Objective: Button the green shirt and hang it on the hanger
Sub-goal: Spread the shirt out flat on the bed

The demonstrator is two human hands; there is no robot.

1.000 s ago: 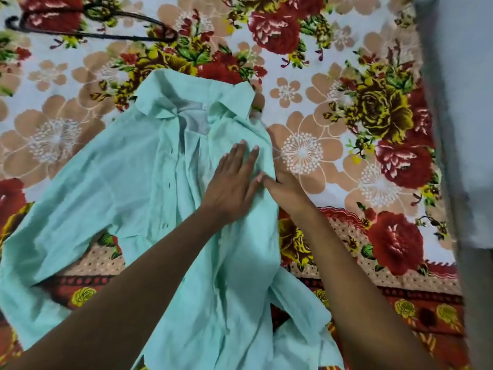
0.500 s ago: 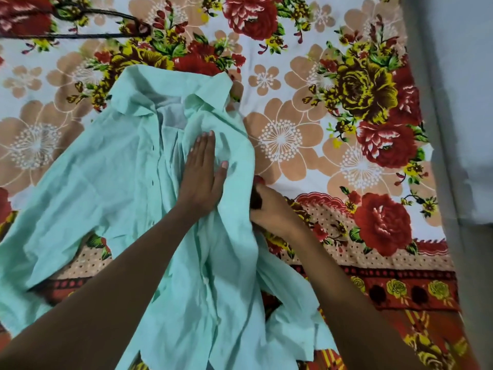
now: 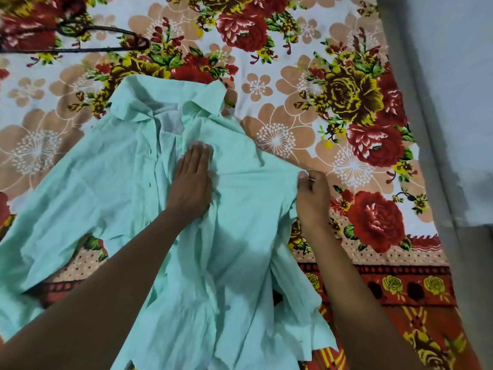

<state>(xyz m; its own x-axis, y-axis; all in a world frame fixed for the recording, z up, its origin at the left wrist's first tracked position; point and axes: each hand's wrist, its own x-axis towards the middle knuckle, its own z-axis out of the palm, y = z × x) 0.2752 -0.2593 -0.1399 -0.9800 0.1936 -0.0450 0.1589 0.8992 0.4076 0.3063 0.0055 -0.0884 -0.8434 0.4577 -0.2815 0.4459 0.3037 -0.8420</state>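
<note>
Across the floral bedsheet (image 3: 280,84), far upper left, lies the dark hanger (image 3: 88,48), well apart from the green shirt (image 3: 106,188), which is spread front up, collar away from me. My left hand (image 3: 190,186) lies flat on its chest, fingers together. My right hand (image 3: 313,197) pinches the shirt's right edge between thumb and fingers
</note>
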